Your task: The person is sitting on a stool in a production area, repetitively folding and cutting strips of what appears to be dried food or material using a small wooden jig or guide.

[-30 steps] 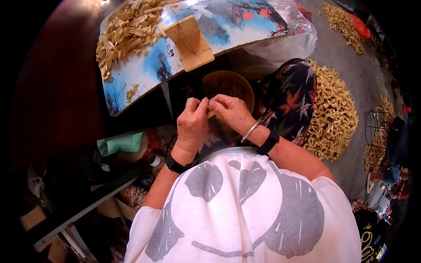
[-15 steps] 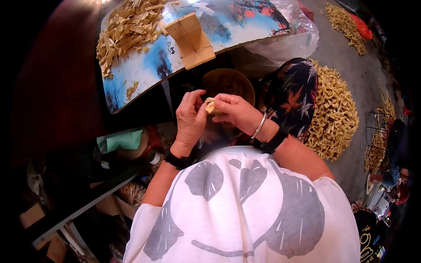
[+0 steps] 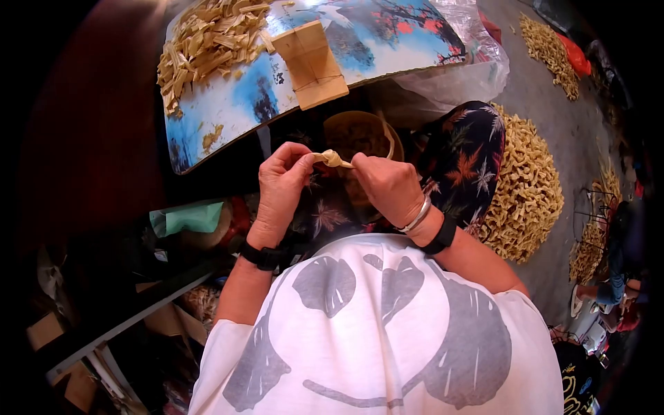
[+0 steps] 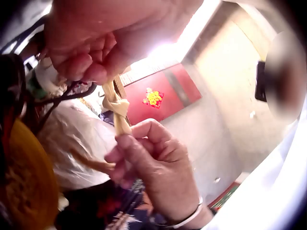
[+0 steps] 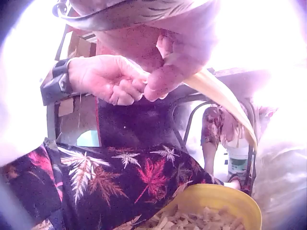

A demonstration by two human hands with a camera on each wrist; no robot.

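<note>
A pale yellow flat strip with a knot (image 3: 333, 158) in its middle is stretched between the two hands, above the lap. My left hand (image 3: 280, 183) pinches one end between thumb and forefinger. On the other side of the knot, my right hand (image 3: 389, 187), with a silver bangle at its wrist, pinches the strip. The strip's long loose tail (image 5: 223, 96) trails out past the right hand in the right wrist view. In the left wrist view the knot (image 4: 116, 104) shows plainly between both sets of fingertips. Below the hands stands a yellow tub (image 5: 256, 211) holding pale pieces.
A low painted table (image 3: 242, 131) ahead bears a heap of cut strips (image 3: 207, 41) and an angled wooden piece (image 3: 311, 66). Right of the patterned knee (image 3: 463, 152), a big pile of knotted pieces (image 3: 526, 190) lies on the floor. Clear plastic sheeting (image 3: 477, 66) hangs beside the table.
The hands, close together one second ago, have drawn apart to left and right. The strip, bunched in the fingers before, is now pulled out straight with its knot showing.
</note>
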